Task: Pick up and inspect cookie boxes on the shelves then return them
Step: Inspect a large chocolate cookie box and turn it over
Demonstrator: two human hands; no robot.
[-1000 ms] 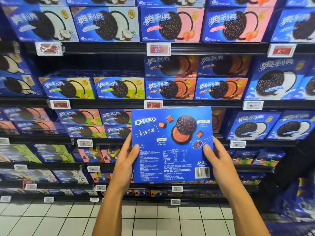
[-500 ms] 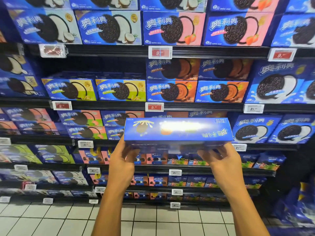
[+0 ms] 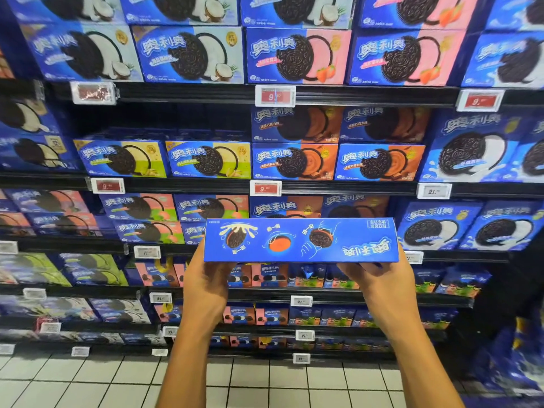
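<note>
In front of the shelves point(image 3: 323, 188), near the middle of the view, a blue cookie box point(image 3: 300, 240) was held level at the height of the third shelf, its long narrow side turned to the camera and its print upside down. It was supported from below by the left hand point(image 3: 206, 278) at the left end and the right hand point(image 3: 379, 281) at the right end, the fingers being curled under the box; how the fingertips lay could not be seen. The box was judged to be light, stiff cardboard with fragile contents, so it is best taken at both ends without squeezing. Chocolate boxes point(image 3: 294, 161) stood beyond it.
</note>
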